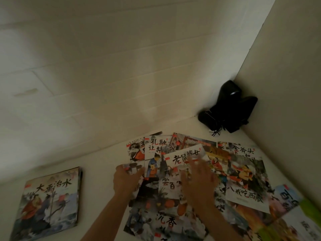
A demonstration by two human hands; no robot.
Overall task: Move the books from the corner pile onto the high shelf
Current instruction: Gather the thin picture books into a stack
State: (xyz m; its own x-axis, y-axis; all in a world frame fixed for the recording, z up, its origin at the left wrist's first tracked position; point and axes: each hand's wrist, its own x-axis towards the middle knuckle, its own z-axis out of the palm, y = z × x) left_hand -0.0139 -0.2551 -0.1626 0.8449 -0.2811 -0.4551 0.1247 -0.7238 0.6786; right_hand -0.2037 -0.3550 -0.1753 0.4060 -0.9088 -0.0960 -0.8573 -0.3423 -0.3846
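Books [194,173] lie fanned in a loose, overlapping spread on a white surface [102,164] near the corner where two pale walls meet. Thin picture books, illustrated covers with large black Chinese characters. One separate stack [50,204] sits well apart to the left, squared up, its top cover showing figures in red and blue.

Left hand [126,178]: at the left edge of the spread, fingers curled around the corner of one thin book [132,168], thumb side on top. Clamped on that book's edge. Forearm comes up from the bottom of the frame.

Right hand [198,178]: over the middle of the spread, fingers apart and extended, palm down. Motion-blurred. It holds nothing that shows; whether the fingertips touch the covers beneath cannot be told.

Under and around the right hand: a white-topped cover [177,158] tilted up to the right, overlapping a cover with a seated figure in blue [154,153]. To the right, a cover with a red-clad figure [246,180], lying across others. A bright green-edged book [309,211] is at the far right, partly cut off by the frame.

Black object [229,108] sits tucked into the corner beyond the spread, apart from the books; dark cords or ties trail from its base. Too dark to identify further.

Lighting dim overall; walls show faint horizontal lines.
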